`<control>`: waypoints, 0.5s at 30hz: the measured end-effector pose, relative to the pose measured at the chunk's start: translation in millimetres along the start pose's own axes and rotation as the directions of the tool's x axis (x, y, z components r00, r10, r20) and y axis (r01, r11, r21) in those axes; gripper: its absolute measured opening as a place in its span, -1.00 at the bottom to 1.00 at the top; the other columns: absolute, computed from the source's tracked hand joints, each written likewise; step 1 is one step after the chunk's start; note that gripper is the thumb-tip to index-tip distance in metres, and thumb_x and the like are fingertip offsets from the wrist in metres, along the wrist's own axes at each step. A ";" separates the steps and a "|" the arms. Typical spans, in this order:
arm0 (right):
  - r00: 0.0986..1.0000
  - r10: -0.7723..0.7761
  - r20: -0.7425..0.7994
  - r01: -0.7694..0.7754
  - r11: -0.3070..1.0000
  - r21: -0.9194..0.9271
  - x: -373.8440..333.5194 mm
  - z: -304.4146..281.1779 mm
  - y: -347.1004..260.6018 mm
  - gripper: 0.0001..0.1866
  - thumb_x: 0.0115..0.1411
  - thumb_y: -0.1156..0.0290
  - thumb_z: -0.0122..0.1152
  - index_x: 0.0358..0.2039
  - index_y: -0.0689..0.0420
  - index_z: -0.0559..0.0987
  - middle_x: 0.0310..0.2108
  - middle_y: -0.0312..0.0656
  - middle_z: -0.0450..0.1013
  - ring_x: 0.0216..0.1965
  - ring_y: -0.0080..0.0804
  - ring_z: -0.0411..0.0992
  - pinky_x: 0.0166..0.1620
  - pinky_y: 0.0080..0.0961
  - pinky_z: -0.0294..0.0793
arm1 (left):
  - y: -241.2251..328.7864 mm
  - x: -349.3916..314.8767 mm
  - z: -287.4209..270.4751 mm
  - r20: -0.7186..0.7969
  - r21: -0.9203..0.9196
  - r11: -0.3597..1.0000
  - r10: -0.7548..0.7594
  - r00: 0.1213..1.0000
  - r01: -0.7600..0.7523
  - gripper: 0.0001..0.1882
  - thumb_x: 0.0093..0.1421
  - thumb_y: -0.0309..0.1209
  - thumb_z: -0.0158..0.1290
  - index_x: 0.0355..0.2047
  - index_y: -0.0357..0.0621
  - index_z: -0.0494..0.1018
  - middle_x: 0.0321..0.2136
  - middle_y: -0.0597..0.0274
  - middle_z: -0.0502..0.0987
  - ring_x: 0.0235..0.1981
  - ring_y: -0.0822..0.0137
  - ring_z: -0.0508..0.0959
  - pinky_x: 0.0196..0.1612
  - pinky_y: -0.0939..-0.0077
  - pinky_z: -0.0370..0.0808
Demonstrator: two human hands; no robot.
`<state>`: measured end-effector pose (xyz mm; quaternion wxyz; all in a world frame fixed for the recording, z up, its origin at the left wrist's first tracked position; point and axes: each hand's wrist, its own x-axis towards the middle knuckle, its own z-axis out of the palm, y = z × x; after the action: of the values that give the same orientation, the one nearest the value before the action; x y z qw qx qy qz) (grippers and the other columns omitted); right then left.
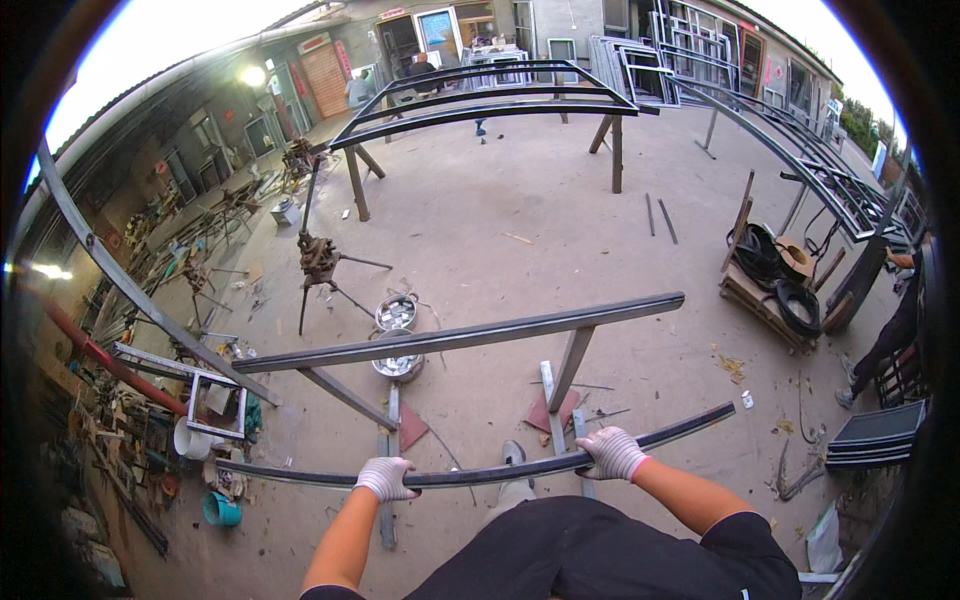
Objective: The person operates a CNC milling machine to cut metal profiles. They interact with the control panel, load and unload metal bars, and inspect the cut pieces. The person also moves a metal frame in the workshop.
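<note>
Both my hands wear striped knit work gloves and grip one long dark metal bar (510,472) that lies crosswise just in front of my body. My left hand (386,479) is closed around it left of the middle. Farther right, my right hand (612,455) wraps it with the fingers over the far side. Beyond the bar, a second long grey metal beam (460,335) runs roughly alongside, borne on slanting metal legs (568,368). Under the held bar, grey supports (388,520) reach toward me; whether the bar rests on them I cannot tell.
Two metal pails (396,312) stand behind the beam, near a rusty tripod stand (320,262). A black frame (490,107) lies on trestles farther off. At right are a wooden cart (765,300) with black coils and another person (885,330). Buckets (220,510) and scrap line the left.
</note>
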<state>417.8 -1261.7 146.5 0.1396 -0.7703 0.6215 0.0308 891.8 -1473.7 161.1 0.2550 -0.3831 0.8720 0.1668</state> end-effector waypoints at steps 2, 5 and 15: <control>1.000 -0.004 -0.004 0.004 1.000 0.002 0.4 -0.5 -0.1 -0.35 0.07 -0.17 0.38 -0.02 0.09 0.62 -0.29 -0.06 0.63 -0.22 -0.06 0.65 -0.09 -0.11 0.63 | 1.0 -0.1 -1.2 0.017 0.011 1.000 -0.013 1.000 0.013 -0.25 -0.09 0.21 0.33 0.04 0.06 0.65 -0.09 0.03 0.71 -0.07 0.01 0.71 0.05 0.14 0.64; 1.000 -0.002 -0.011 0.002 1.000 -0.007 0.5 -1.1 -0.5 -0.35 0.07 -0.18 0.39 -0.02 0.08 0.62 -0.30 -0.06 0.63 -0.23 -0.06 0.65 -0.10 -0.10 0.63 | 2.4 -0.7 -2.3 0.001 -0.003 1.000 -0.010 1.000 0.010 -0.27 -0.09 0.19 0.33 0.03 0.06 0.66 -0.10 0.03 0.71 -0.08 0.01 0.71 0.04 0.14 0.64; 1.000 0.011 -0.004 -0.011 1.000 -0.005 -0.8 -3.5 -4.2 -0.34 0.07 -0.22 0.40 -0.05 0.08 0.63 -0.31 -0.07 0.63 -0.22 -0.09 0.65 -0.09 -0.13 0.62 | 3.0 -1.1 0.0 -0.022 -0.020 1.000 -0.004 1.000 0.003 -0.25 -0.09 0.16 0.35 0.07 0.06 0.65 -0.09 0.03 0.70 -0.04 0.01 0.69 0.05 0.16 0.63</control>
<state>421.2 -1261.0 150.8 0.1362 -0.7674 0.6258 0.0315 890.2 -1471.1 162.0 0.2421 -0.3889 0.8724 0.1707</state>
